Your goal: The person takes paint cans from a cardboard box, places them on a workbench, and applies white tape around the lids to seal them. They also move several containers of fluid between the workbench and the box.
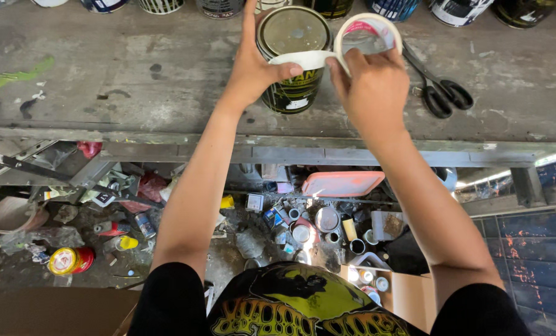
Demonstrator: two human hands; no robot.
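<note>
I noted small lidded tins scattered on the floor nearest me. Above, on the workbench, my left hand pinched the tape strip against a closed paint can; my right hand gripped the tape roll. Scissors lay just beside. More cans lined the far edge, contents hidden.

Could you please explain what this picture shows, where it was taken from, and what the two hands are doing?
There is one view, from a camera worn on the person's head, looking down past their chest at a worn grey workbench. The right hand holds a white roll of masking tape. The left hand pinches the loose strip of tape pulled from it, over a round metal paint can standing on the bench. Black-handled scissors lie to the right. More cans line the far edge. Below the bench, small tins and clutter cover the floor.
</note>
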